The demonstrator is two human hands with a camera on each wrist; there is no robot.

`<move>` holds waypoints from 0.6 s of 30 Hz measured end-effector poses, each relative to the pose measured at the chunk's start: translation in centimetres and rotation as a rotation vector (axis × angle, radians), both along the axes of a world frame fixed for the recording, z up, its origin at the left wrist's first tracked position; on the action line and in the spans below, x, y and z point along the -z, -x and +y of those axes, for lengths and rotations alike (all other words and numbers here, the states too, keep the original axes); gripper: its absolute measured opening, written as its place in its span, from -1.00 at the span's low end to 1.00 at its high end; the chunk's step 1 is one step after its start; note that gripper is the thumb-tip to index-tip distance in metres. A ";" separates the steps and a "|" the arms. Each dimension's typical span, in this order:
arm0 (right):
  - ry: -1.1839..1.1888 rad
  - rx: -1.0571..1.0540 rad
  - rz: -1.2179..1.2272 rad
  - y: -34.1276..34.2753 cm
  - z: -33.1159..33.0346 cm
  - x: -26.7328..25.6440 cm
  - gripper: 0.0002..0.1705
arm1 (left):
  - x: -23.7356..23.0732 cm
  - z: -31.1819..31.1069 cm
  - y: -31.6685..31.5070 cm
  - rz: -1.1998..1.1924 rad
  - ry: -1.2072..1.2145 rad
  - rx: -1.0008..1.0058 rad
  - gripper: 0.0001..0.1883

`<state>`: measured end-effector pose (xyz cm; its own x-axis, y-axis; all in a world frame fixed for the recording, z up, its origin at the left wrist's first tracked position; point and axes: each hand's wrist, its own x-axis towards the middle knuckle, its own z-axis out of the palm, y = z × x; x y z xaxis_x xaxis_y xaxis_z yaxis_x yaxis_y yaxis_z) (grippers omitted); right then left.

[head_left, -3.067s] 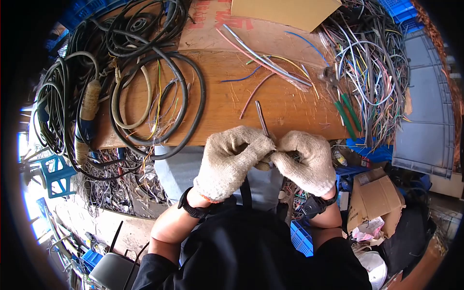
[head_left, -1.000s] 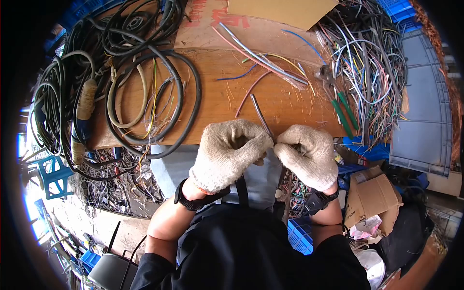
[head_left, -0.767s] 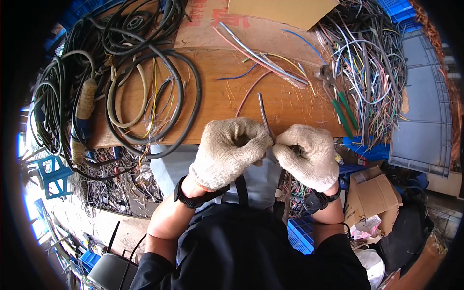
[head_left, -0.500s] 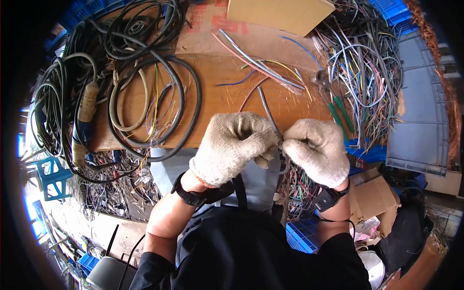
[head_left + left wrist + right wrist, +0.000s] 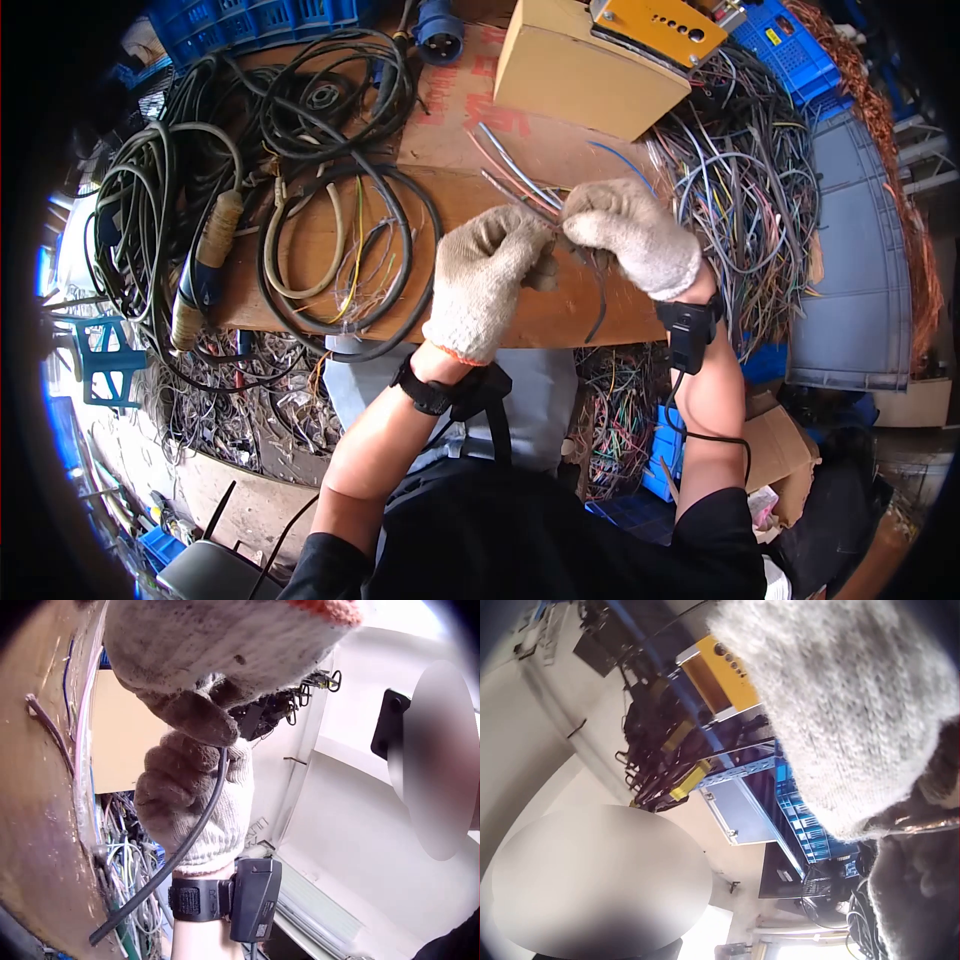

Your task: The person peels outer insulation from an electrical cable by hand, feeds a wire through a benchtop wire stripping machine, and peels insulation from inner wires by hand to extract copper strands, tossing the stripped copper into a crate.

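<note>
**Operator:** Report from the far left of the left hand.

**Inspector:** A heap of coiled black cable [image 5: 165,165]. Next, nearer the left hand, a tape-wrapped blue connector [image 5: 203,280]. Directly left of the left hand, a large black cable loop [image 5: 407,240] lies on the wooden bench [image 5: 545,318]. Beyond the left hand, slightly to its left: a blue industrial plug [image 5: 440,33].

**Operator:** State of the left hand?

**Inspector:** The left hand [image 5: 487,285], in a knitted work glove, has its fingers curled, thumb and fingertips pinching a short black cable [image 5: 163,876].

**Operator:** Position of that cable?

**Inspector:** Between the two hands, above the bench. One portion hangs below the fingertips, its lower end loose. Beyond the left hand, a pink wire [image 5: 494,156] lies on the bench.

**Operator:** State of the right hand?

**Inspector:** The right hand [image 5: 632,235], gloved likewise, has curled fingers and pinches the same cable, just beside the left fingertips. A black wrist unit [image 5: 690,330] is strapped below its cuff.

**Operator:** Remaining items?

**Inspector:** Beyond the right hand, a cardboard box [image 5: 590,85] with an orange-yellow housing [image 5: 660,30] at its upper edge. Right of the right hand: a tangle of insulated wires [image 5: 750,190], then a grey plastic crate [image 5: 850,250], then bare copper wire [image 5: 912,250].
</note>
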<state>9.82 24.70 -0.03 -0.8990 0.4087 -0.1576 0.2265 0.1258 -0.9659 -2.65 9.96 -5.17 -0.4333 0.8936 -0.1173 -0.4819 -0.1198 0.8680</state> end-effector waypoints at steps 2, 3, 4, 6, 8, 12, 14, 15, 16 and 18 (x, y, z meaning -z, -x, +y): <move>0.112 0.009 -0.013 0.1 -0.1 1.3 -0.82 | 0.8 -0.6 -0.1 0.021 0.003 -0.029 -0.78; 0.225 0.028 -0.032 0.2 -0.6 1.8 -0.81 | 1.1 -0.9 -0.2 0.038 0.008 -0.048 -0.78; 0.327 0.089 -0.047 0.3 -1.1 2.2 -0.79 | 1.2 -1.2 -0.3 0.021 0.011 -0.061 -0.80; 0.442 0.094 -0.070 0.3 -1.4 2.9 -0.80 | 1.6 -1.5 -0.6 0.032 0.056 -0.093 -0.80; 0.465 0.106 -0.095 0.0 -1.4 4.5 -0.78 | 2.8 -1.3 -0.7 0.103 0.080 -0.153 -0.82; -0.024 0.090 0.006 -0.3 -2.9 3.8 -0.77 | 2.3 -1.3 -0.8 0.080 0.062 -0.125 -0.82; -0.140 0.143 -0.004 -0.4 -3.8 3.6 -0.79 | 2.0 -1.1 -0.9 0.095 0.098 -0.166 -0.82; -0.257 0.193 -0.013 -0.5 -4.3 3.4 -0.81 | 2.2 -1.1 -1.0 0.094 0.098 -0.161 -0.82; -0.174 0.240 -0.025 -0.6 -4.9 3.0 -0.79 | 2.4 -1.0 -1.1 0.122 0.102 -0.168 -0.83; -0.278 0.249 -0.033 -0.7 -5.2 2.7 -0.79 | 2.5 -1.1 -1.1 0.151 0.107 -0.177 -0.83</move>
